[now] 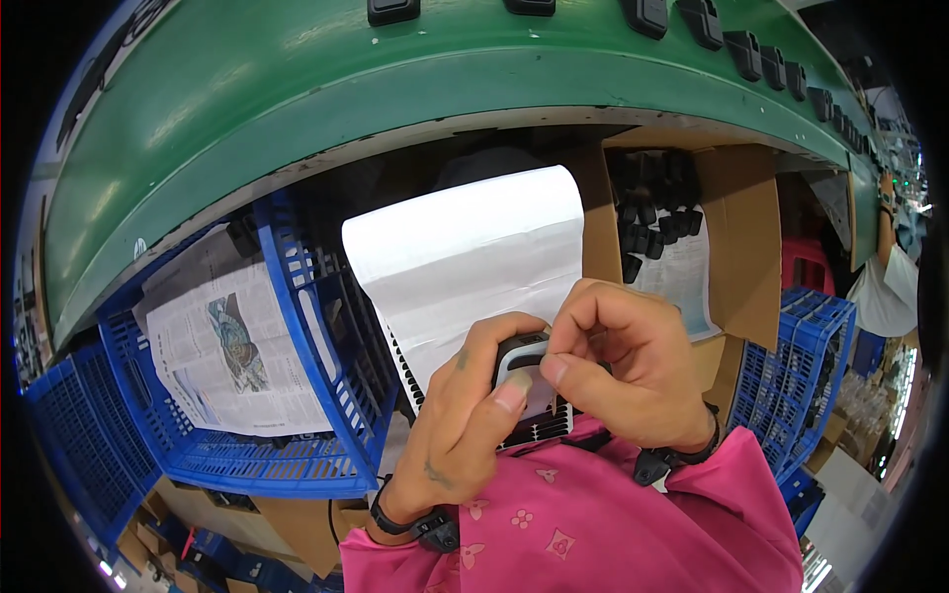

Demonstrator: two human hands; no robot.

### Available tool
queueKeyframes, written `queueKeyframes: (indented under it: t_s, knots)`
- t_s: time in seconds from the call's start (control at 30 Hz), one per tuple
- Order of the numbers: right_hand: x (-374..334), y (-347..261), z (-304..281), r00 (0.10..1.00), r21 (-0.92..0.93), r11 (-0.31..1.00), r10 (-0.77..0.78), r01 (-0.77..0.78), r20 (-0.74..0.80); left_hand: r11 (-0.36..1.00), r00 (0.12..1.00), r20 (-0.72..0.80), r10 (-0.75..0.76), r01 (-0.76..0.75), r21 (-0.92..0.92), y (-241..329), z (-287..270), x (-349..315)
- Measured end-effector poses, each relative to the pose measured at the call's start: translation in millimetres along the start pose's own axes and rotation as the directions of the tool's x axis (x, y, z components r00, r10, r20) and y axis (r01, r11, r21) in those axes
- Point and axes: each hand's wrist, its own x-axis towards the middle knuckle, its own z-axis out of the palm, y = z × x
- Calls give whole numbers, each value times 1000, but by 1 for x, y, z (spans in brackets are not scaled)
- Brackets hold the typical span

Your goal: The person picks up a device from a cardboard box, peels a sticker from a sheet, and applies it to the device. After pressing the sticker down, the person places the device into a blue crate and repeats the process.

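Over the white paper's [470,242] near end, the left hand [463,420] curls its fingers around a black-and-grey plastic casing [521,350] while the right hand [628,371] pinches beside its right edge, contents unclear, seemingly fine work needing steadiness.

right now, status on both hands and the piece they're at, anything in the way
Left hand gripping small rounded black-and-white piece. Right hand at its right edge, pinch unclear. Hands partly cover it; white paper sheet beyond.

A green workbench [326,124] stands ahead, bright strip lights [903,393] glowing rightward.
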Motion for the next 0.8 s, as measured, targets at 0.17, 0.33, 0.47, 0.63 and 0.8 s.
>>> queueKeyframes:
  t_s: [0.17, 0.33, 0.47, 0.63, 0.8]
  knots:
    - [1, 3, 0, 999, -15, 999, -40, 40, -12, 1000, 1000, 1, 4, -4, 10, 1, 1, 1]
    - [0, 5, 1, 992, -117, 986, -125, 122, -26, 999, 999, -53, -3, 6, 42, 2, 6, 1]
    - [1, 6, 2, 986, -197, 970, -156, 142, -56, 996, 998, -58, 40, -35, 77, -1, 6, 3]
    - [0, 7, 4, 990, -183, 980, -102, 83, -96, 990, 992, -92, 89, -78, 118, -3, 8, 3]
    - [2, 12, 3, 986, -227, 972, -85, 51, -145, 997, 988, -148, 37, -27, 73, -10, 9, 6]
